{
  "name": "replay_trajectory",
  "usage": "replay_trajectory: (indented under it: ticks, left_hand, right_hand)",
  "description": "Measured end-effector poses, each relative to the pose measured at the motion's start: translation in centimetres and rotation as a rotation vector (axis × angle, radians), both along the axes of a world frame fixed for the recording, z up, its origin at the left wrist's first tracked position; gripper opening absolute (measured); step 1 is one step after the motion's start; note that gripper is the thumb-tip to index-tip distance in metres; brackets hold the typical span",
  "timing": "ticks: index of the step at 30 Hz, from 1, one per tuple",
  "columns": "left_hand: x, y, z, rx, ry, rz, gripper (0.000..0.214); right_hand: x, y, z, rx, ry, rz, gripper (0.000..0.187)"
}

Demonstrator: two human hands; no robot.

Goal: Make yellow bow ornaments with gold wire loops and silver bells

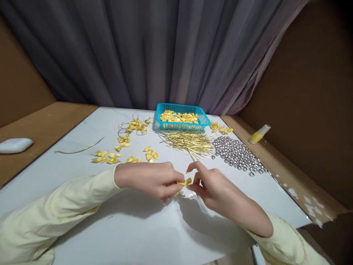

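My left hand (150, 179) and my right hand (217, 189) meet over the middle of the white board (132, 228). Between their fingertips sits a small yellow ribbon bow (185, 182), pinched by the left fingers. My right fingers are closed on a thin gold wire (190, 152) that slants up and back from the bow. Both wrists wear pale yellow sleeves. Behind the hands lie a heap of gold wires (190, 141) and a pile of silver bells (237, 154).
A turquoise basket (180, 127) of yellow bows stands at the back. Loose bows (110, 157) and wired bows (136, 126) lie left of it, more bows (220, 129) at its right. A yellow glue bottle (258, 134) and a white device (14, 145) rest on the wooden table.
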State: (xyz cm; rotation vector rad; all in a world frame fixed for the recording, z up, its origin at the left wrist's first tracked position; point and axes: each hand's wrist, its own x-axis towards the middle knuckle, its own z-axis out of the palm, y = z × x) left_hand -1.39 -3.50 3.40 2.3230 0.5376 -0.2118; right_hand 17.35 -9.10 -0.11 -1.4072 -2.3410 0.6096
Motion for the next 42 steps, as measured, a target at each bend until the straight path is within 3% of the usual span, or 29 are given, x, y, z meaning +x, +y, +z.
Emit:
replay_trajectory:
  ticks: [4, 17, 37, 42]
  left_hand:
    - [0.0, 0.1, -0.1, 0.029, -0.018, -0.006, 0.019]
    - [-0.1, 0.1, -0.5, 0.109, -0.007, 0.003, 0.019]
    - [2.0, 1.8, 0.4, -0.301, 0.12, 0.058, 0.031]
    - [2.3, 1.8, 0.2, -0.201, 0.095, 0.032, 0.029]
  right_hand:
    - [0.2, 0.3, 0.0, -0.008, -0.031, 0.023, 0.009]
    - [0.5, 1.5, 0.3, -0.116, 0.104, 0.084, 0.007]
    - [1.0, 1.6, 1.2, -0.039, 0.09, 0.121, 0.011]
    - [1.4, 1.8, 1.4, -0.039, 0.119, 0.089, 0.009]
